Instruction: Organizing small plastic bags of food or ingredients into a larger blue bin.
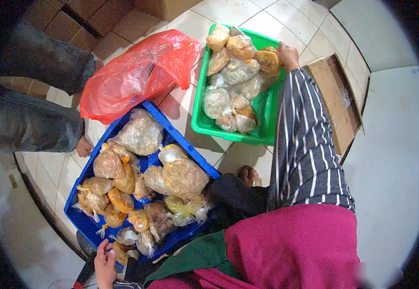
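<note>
My right hand [288,56] is at the upper right rim of a green plastic crate [214,132], close to an orange-brown bag; whether it grips the rim or the bag I cannot tell. Several knotted clear plastic bags [216,103] with pale and brownish contents lie in that crate. At the lower left, my left hand [105,262] is beside the near corner of a blue plastic crate [191,144], its fingers slightly curled and nothing visible in them. The blue crate holds several filled bags, among them a large brown one [184,177] and a yellowish one [184,209].
A red plastic bag [137,79] lies against the blue crate's far corner. Another person's legs in jeans [32,119] stand at the left. An opened cardboard box [334,104] is on the tiled floor [281,18] at right, and brown cartons [86,18] are at the upper left.
</note>
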Motion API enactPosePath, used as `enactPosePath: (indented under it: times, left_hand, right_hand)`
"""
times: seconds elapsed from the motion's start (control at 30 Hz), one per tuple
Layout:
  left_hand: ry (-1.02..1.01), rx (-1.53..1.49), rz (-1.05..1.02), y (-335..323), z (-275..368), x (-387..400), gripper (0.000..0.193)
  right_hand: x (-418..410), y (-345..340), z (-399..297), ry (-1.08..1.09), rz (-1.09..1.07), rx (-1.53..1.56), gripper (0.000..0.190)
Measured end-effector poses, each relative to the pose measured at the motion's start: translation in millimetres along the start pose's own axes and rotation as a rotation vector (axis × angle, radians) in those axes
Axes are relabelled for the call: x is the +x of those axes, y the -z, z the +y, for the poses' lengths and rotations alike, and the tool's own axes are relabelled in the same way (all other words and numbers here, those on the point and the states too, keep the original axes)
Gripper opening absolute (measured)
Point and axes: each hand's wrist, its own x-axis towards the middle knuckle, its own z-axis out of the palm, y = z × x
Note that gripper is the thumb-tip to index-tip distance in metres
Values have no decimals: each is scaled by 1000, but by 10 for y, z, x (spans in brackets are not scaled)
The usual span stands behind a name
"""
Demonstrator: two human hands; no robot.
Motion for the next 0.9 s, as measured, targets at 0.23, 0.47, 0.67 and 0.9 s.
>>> enactPosePath:
  times: [0.23,0.47,0.67,0.9]
  left_hand:
    - [-80,177,33,26,33,-28,43]
    - [-101,157,46,-26,140,-122,42]
    - [-53,133,65,-36,122,-234,41]
    - [-124,96,80,-20,-7,-284,43]
  right_hand:
    - [-169,549,-566,143,-19,424,36]
    - [-338,879,-1171,257,-240,107,66]
    - [-214,653,-1293,66,-297,260,60]
    - [-263,552,-971,12,-187,526,57]
